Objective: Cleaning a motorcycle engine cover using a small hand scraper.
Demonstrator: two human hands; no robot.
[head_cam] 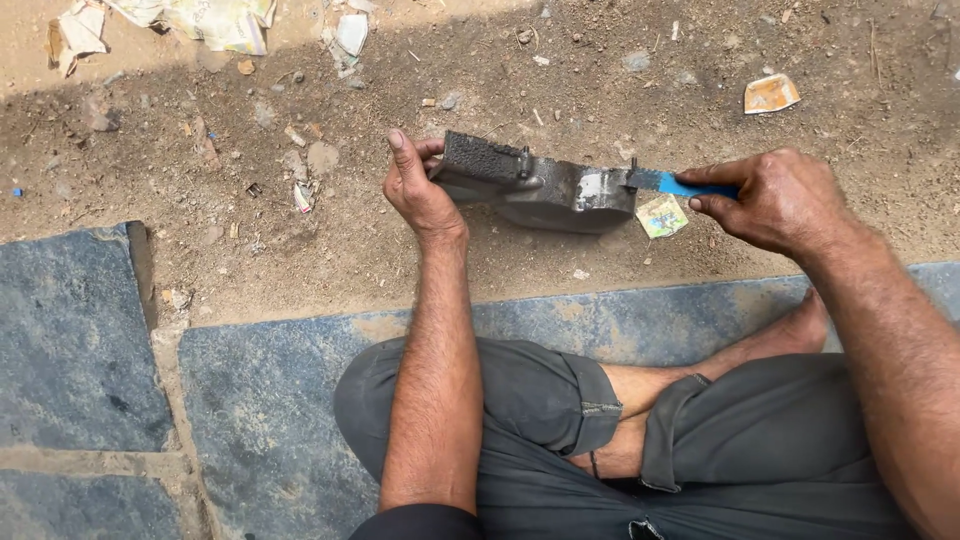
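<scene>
Metal block (540,185): dark, worn, held above dirt ground (300,250). Left hand (418,185) grips its left end, fingers curled behind. Right hand (775,200) pinches a blue blade (680,185) (tip touching the block's right end). Paper scrap (661,215) just below; stone slabs (270,400) nearer the crossed legs.

Bare dirt ground (600,60) strewn with paper scraps (770,93) far off; grey stone slabs (80,340) nearer (sunlit strip at the far edge).
</scene>
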